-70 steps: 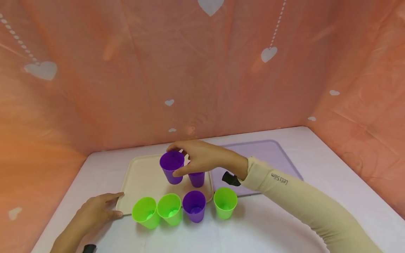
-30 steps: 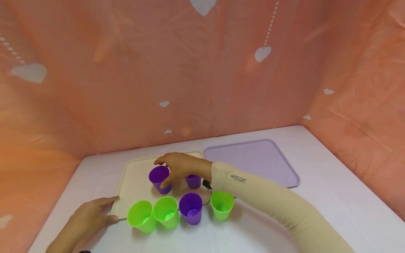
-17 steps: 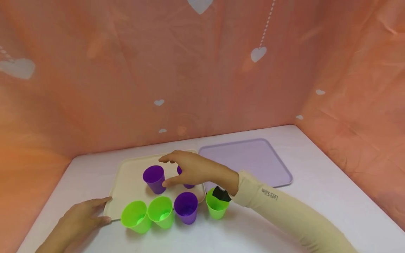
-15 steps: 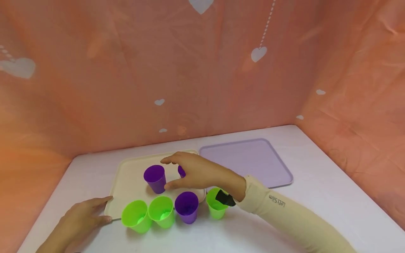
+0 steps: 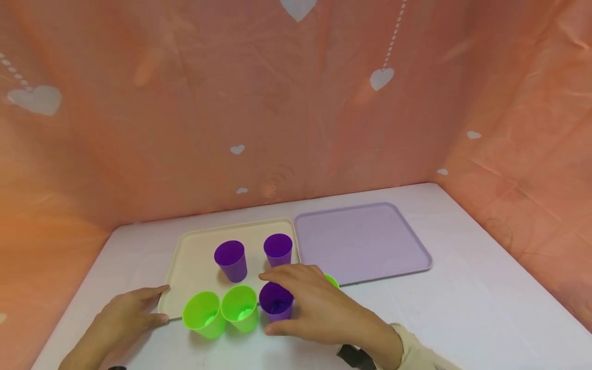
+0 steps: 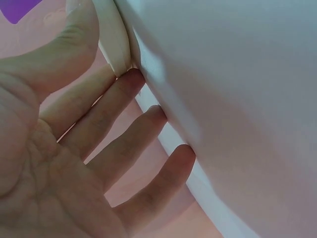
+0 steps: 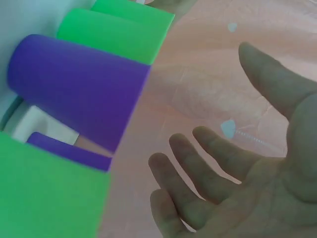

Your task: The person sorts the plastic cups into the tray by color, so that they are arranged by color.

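My right hand [image 5: 324, 308], fingers spread and thumb apart, hovers around the front purple cup [image 5: 272, 303] without clearly gripping it. In the right wrist view the hand stands apart from that cup's rim. Two green cups, the outer one [image 5: 205, 313] and the inner one [image 5: 241, 308], stand left of it. Behind my right hand a third green cup [image 5: 331, 280] is mostly hidden. My left hand [image 5: 122, 318] touches the near-left corner of the cream tray [image 5: 194, 246] with thumb and fingertips, fingers fairly straight. On that tray stand two purple cups, one left [image 5: 233, 261], one right [image 5: 278, 249].
A lilac tray [image 5: 361, 241] lies against the cream tray's right side. Both rest on a white table [image 5: 462, 308]. The cups in the front row stand on the tabletop along the cream tray's near edge. Orange cloth walls [image 5: 324, 103] with white hearts enclose the table.
My right hand set a purple cup down on the left of the cream tray and let it go. It then came back toward the front purple cup. My left hand stays at the tray corner.
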The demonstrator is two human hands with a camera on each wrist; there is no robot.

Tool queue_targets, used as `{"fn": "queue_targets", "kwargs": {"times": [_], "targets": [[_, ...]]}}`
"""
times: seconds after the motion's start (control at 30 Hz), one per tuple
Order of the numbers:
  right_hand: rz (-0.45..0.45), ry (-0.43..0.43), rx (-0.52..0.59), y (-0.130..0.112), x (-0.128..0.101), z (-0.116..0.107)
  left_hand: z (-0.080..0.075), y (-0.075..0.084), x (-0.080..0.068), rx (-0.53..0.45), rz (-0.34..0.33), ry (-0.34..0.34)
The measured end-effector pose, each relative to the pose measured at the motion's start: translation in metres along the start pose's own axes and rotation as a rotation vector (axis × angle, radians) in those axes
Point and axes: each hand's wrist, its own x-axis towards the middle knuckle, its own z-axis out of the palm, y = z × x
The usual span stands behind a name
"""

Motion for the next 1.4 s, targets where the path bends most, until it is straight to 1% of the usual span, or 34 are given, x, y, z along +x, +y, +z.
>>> {"fn": "queue_targets", "kwargs": {"times": [0.13, 0.33, 0.5, 0.63, 0.87, 1.0, 1.3, 1.4], "targets": [[0.003, -0.009, 0.006, 0.01, 0.001, 0.002, -0.002, 0.003, 0.0, 0.003, 0.004, 0.001], [0.018, -0.059, -0.013, 0.021, 0.007, 0.006, -0.003, 0.006, 0.002, 0.006, -0.007, -0.016], [0.032, -0.088, -0.036, 0.026, 0.011, 0.007, -0.004, 0.006, 0.003, -0.003, 0.007, 0.003], [0.046, -0.107, -0.042, 0.029, 0.013, 0.009, -0.003, 0.007, 0.002, -0.003, 0.014, 0.009], [0.049, -0.122, -0.032, 0.032, 0.015, 0.011, -0.002, 0.008, 0.002, -0.004, -0.045, -0.049], [0.059, -0.125, -0.03, 0.033, 0.016, 0.013, -0.004, 0.01, 0.002, -0.006, -0.062, -0.054], [0.082, -0.134, -0.012, 0.033, 0.019, 0.015, -0.004, 0.008, 0.0, -0.007, -0.054, -0.05], [0.085, -0.132, -0.006, 0.033, 0.019, 0.016, -0.005, 0.008, 0.0, -0.003, -0.041, -0.038]]}}
